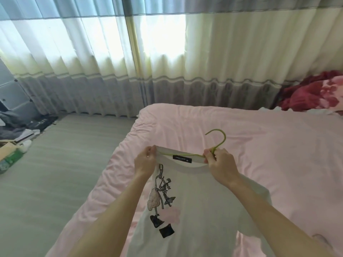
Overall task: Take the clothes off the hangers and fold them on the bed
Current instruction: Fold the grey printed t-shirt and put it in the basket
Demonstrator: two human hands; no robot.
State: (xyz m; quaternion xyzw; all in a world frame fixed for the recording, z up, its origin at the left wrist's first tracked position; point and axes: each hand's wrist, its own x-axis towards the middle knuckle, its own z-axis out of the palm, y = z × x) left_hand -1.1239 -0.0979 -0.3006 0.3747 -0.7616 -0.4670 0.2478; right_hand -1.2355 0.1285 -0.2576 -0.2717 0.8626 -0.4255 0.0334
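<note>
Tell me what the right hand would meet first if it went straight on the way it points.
The right hand, gripping the green hanger at the shirt collar, points away and leftward. Past what it holds, probably the pink bed sheet near the far corner, then the curtain; depth is unclear.

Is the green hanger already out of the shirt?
No, the green hanger lies inside the collar of the white shirt; the left hand pinches the collar and the right hand grips the hanger.
</note>
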